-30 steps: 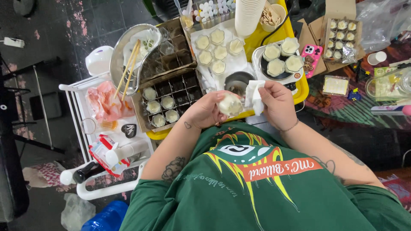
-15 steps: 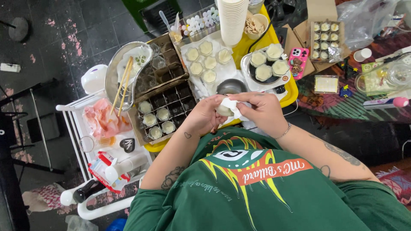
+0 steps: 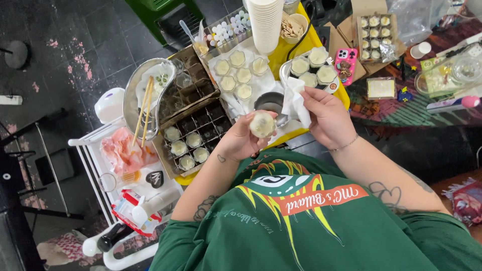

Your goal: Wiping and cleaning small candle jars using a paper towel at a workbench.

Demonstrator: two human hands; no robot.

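The left hand (image 3: 240, 143) curls its fingers around a small filled cup (image 3: 262, 124), at 12 o'clock from the green shirt (image 3: 301, 221). The right hand (image 3: 324, 118) pinches a white cloth (image 3: 294, 103); its fingertips are hidden behind it.

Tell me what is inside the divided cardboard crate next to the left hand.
The crate holds six small filled jars in its lower cells; the upper cells look dark and empty. The left hand, holding another jar, hides its near corner.
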